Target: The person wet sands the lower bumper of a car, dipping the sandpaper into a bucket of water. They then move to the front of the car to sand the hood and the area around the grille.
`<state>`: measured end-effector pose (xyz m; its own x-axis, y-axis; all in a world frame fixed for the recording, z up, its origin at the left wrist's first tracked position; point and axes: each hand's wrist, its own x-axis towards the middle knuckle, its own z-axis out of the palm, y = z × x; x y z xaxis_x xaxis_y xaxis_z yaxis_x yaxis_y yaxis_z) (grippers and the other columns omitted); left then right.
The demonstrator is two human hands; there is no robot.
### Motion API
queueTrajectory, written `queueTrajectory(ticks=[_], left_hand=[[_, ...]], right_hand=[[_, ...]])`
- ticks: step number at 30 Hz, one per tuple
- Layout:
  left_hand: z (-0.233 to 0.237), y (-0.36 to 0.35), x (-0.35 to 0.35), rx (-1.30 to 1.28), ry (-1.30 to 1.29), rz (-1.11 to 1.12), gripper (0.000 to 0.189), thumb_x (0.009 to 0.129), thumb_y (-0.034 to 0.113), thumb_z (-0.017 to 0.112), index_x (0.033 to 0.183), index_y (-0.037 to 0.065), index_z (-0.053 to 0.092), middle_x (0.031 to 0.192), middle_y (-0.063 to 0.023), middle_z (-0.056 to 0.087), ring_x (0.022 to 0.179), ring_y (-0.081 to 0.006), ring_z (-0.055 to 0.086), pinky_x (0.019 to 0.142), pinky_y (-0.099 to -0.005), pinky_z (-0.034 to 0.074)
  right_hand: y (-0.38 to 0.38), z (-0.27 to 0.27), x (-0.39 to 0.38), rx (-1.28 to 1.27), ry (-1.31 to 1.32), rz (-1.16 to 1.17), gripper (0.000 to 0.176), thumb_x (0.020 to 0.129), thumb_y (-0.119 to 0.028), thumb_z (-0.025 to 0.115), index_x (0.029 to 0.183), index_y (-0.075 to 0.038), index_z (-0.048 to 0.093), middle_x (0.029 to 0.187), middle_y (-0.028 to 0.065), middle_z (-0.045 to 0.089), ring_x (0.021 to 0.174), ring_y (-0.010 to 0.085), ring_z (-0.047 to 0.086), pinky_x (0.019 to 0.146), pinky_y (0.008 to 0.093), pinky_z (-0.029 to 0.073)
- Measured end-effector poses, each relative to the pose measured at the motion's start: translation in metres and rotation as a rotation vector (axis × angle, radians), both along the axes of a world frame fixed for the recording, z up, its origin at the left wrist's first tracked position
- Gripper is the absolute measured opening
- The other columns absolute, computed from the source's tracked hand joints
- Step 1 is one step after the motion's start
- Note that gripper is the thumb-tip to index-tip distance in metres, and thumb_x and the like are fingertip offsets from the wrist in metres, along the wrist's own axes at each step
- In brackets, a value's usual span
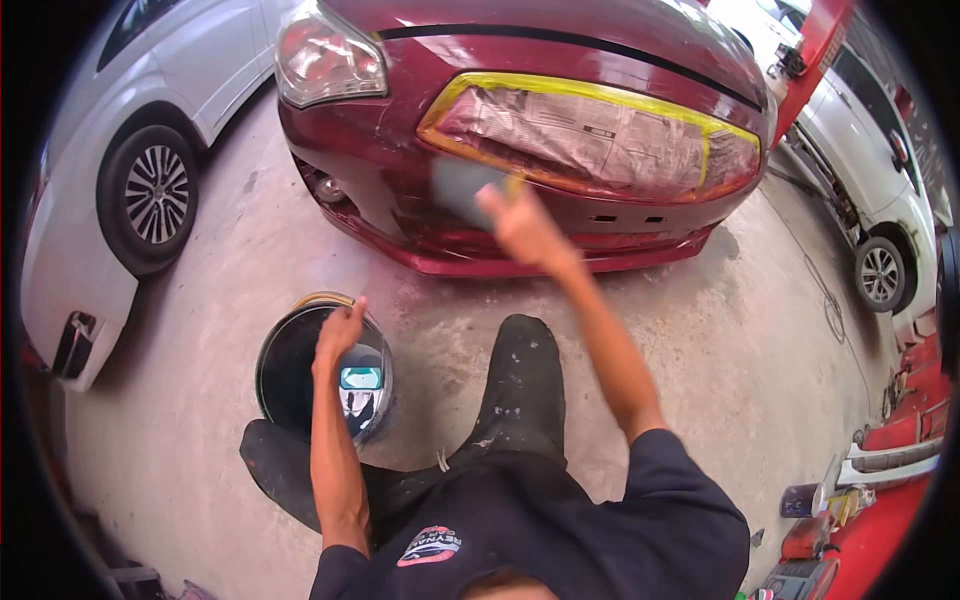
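My right hand (530,232) is closed on a grey sheet (458,190) that looks like sandpaper, blurred by motion. The sheet overlaps the front bumper (385,190) of a dark red car, just below the taped grille. Newspaper (600,135) covers the grille opening, edged with yellow masking tape (560,92). Over the far rim of a black bucket (262,365), my left hand (342,328) has its fingers closed at the edge, beside a tan curved strip (322,299). Water (372,350) in the bucket reflects light.
A silver vehicle (215,60) stands at the left, its wheel (155,195) close by. Another white car (850,150) is at the right, near a red post (815,50). Cans (803,500) and red equipment (890,540) sit at the lower right. My knees flank the concrete floor (430,340).
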<state>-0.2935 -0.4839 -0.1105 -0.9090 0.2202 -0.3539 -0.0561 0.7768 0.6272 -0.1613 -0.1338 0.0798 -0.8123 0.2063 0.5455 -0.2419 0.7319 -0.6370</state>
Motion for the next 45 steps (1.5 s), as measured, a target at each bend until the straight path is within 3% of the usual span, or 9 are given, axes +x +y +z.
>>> queueTrajectory(ticks=[7,10,17,21,30,34,38,40,45], left_hand=[[0.042,-0.106,0.021,1.405,-0.527,-0.537,0.083,0.107,0.071,0.045,0.157,0.004,0.046,0.133,-0.0134,0.066,0.113,-0.0212,0.062,0.091,-0.0373,0.053],[0.045,-0.102,0.034,1.336,-0.347,-0.882,0.085,0.105,0.073,0.046,0.156,0.005,0.047,0.124,-0.0099,0.066,0.103,-0.0205,0.063,0.088,-0.0388,0.052],[0.071,-0.093,0.023,0.803,-0.578,-0.265,0.042,0.107,0.020,0.065,0.141,-0.004,0.059,0.132,-0.0145,0.069,0.120,-0.0326,0.071,0.081,-0.0506,0.070],[-0.033,-0.086,-0.024,-0.453,-0.676,-0.537,0.046,0.101,0.006,0.066,0.141,-0.013,0.057,0.144,-0.0204,0.063,0.122,-0.0338,0.071,0.082,-0.0417,0.070],[-0.243,-0.090,-0.001,-0.446,-0.927,-0.545,0.047,0.106,0.028,0.064,0.140,-0.004,0.063,0.143,-0.0148,0.067,0.113,-0.0286,0.075,0.084,-0.0348,0.068],[-0.151,-0.102,-0.054,-0.561,-0.879,-0.556,0.047,0.107,0.032,0.063,0.143,0.002,0.065,0.146,-0.0105,0.066,0.122,-0.0259,0.072,0.090,-0.0337,0.067],[0.156,-0.036,-0.086,-0.585,0.019,-0.664,0.049,0.104,0.050,0.065,0.118,0.004,0.075,0.102,-0.0174,0.076,0.078,-0.0210,0.073,0.070,-0.0409,0.056],[0.220,0.023,-0.085,0.426,0.494,-0.456,0.044,0.108,0.042,0.060,0.112,0.000,0.071,0.081,-0.0112,0.070,0.072,-0.0132,0.063,0.073,-0.0380,0.053],[0.307,0.217,-0.082,0.430,1.507,-0.421,0.031,0.100,0.016,0.064,0.128,0.005,0.070,0.095,-0.0244,0.074,0.082,-0.0444,0.070,0.075,-0.0500,0.055]], right_hand=[[-0.217,-0.085,-0.021,-1.148,-0.599,0.967,0.041,0.115,-0.027,0.041,0.141,0.003,0.052,0.108,0.0204,0.074,0.096,0.0283,0.078,0.089,0.0393,0.063],[-0.225,-0.100,-0.018,-0.983,-0.708,0.858,0.043,0.115,-0.029,0.041,0.141,0.004,0.050,0.107,0.0202,0.074,0.092,0.0274,0.078,0.084,0.0387,0.063],[-0.181,-0.146,-0.006,-0.527,-0.514,0.472,0.043,0.111,-0.036,0.055,0.127,0.002,0.065,0.106,0.0116,0.078,0.084,0.0185,0.075,0.078,0.0343,0.059],[-0.108,-0.161,0.027,-0.604,-0.569,0.255,0.041,0.109,-0.036,0.058,0.124,0.001,0.070,0.105,0.0122,0.081,0.080,0.0167,0.072,0.076,0.0343,0.058],[-0.089,-0.245,0.045,-0.793,-0.601,0.283,0.034,0.111,-0.028,0.055,0.127,-0.001,0.069,0.107,0.0102,0.078,0.080,0.0132,0.070,0.075,0.0310,0.057],[-0.056,-0.270,0.052,-0.735,-0.265,0.184,0.024,0.110,-0.018,0.055,0.115,-0.001,0.072,0.103,0.0091,0.078,0.080,0.0109,0.068,0.075,0.0298,0.056],[0.020,-0.153,0.038,-0.608,0.230,-0.093,0.013,0.106,-0.005,0.059,0.101,0.001,0.069,0.099,0.0067,0.077,0.076,0.0076,0.064,0.071,0.0278,0.054],[0.047,-0.088,0.024,-0.357,0.474,-0.365,0.011,0.104,-0.004,0.059,0.103,0.001,0.069,0.100,0.0111,0.072,0.083,0.0201,0.067,0.077,0.0347,0.054],[0.125,-0.067,-0.030,-0.029,0.665,-0.578,0.009,0.097,-0.005,0.062,0.101,-0.001,0.069,0.097,0.0152,0.066,0.094,0.0364,0.062,0.085,0.0467,0.049]])
